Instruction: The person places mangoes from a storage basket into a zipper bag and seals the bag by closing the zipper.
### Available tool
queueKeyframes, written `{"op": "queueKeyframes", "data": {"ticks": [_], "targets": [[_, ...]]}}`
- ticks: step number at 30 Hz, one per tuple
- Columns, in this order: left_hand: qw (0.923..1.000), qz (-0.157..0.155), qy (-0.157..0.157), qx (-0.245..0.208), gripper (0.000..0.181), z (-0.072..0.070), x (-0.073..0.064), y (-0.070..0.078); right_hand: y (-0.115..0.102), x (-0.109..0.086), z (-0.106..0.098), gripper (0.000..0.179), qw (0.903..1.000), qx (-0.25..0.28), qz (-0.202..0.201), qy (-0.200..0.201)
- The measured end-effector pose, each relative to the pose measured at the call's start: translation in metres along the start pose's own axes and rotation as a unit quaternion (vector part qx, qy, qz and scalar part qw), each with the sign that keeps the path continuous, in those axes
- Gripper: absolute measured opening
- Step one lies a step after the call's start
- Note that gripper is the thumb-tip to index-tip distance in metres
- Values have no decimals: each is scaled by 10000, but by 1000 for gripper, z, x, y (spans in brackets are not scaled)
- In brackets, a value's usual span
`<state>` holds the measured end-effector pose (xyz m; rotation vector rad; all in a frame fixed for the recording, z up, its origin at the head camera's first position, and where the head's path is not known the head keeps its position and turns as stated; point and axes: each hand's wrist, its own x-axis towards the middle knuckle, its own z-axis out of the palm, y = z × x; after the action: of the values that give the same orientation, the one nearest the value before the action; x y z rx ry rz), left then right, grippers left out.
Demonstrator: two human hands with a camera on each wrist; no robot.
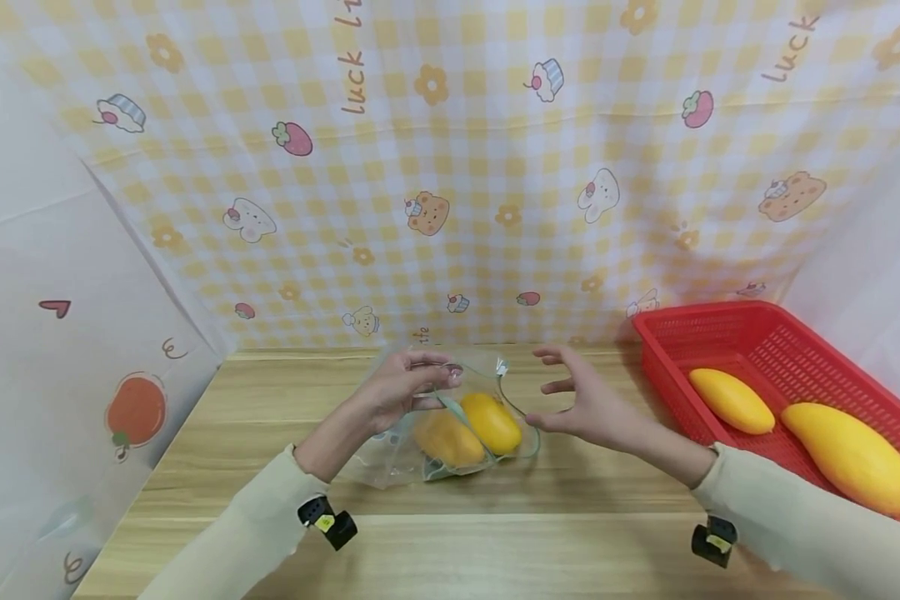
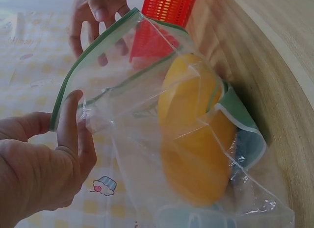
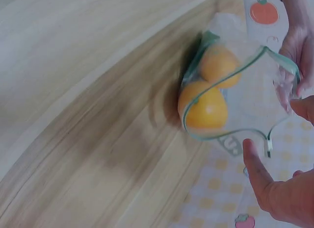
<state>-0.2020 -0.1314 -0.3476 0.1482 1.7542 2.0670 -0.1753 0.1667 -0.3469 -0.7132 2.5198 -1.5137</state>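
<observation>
A clear zip bag (image 1: 399,458) with a green-edged mouth stands on the wooden table, its opening spread toward the right. Inside it lie two mangoes, a brighter one (image 1: 489,423) near the mouth and another (image 1: 447,440) behind the plastic. My left hand (image 1: 412,383) pinches the bag's rim at the back, the green edge running between its fingers in the left wrist view. Just right of the mouth is my right hand (image 1: 588,408), fingers spread and holding nothing. Its fingertips come close to the slider (image 3: 268,145) end of the rim in the right wrist view.
A red plastic basket (image 1: 708,315) stands at the right, with a smaller mango (image 1: 731,401) and a larger one (image 1: 853,457) in it; the right forearm passes over its near side. A yellow checked cloth (image 1: 487,250) hangs behind the wooden table (image 1: 540,554).
</observation>
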Motion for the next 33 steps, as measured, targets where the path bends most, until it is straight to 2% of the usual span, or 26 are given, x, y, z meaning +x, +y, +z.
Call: {"op": "queueKeyframes", "data": {"ticks": [11,15,22,33], "targets": [[9999,14,-116,-94,43,-1,0,1,5,-10,-30,86,9974,-665,224,-172],[9998,25,-160,-123,42,-2,-1,0,6,-13,-40,88,9950,-957,97,-286],[9996,-93,-238,-113,41,-1,1,-5,9,-17,-56,92,9820,-1843,-20,-405],[9993,-202,-292,-84,39,-1,2,-12,16,-22,-78,92,9607,-2718,-241,-502]]}}
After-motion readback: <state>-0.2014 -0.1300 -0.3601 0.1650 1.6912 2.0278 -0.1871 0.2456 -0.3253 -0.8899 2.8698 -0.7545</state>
